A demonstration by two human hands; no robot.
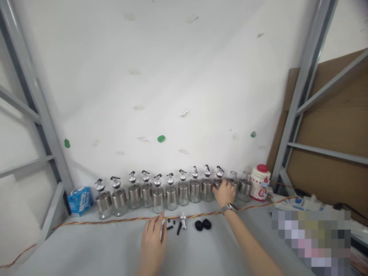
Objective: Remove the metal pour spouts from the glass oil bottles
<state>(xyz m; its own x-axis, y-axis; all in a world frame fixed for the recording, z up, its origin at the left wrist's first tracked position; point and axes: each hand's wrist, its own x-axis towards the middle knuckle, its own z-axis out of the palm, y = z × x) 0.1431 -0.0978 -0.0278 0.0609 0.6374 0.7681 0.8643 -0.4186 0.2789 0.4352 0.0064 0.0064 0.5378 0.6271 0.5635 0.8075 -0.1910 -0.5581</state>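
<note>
Along the wall stands a row of glass oil bottles (158,197) with metal sleeves, most topped by silver pour spouts with black flip lids. My right hand (225,193), wearing a wristwatch (230,207), curls around a spouted oil bottle (217,183) toward the row's right end and hides most of its body. To its right are two bottles without spouts (245,188). My left hand (153,239) rests on the table with fingers stretched out, holding nothing visible. Beside it lie small black tubes (179,229), a silver spout part (183,221) and two round black stoppers (202,224).
A red and yellow twisted cord (126,220) crosses the grey table (94,245) in front of the bottles. At the left stands a blue carton (79,201); at the right, a white and red jar (260,183). Grey metal posts (299,96) frame both sides.
</note>
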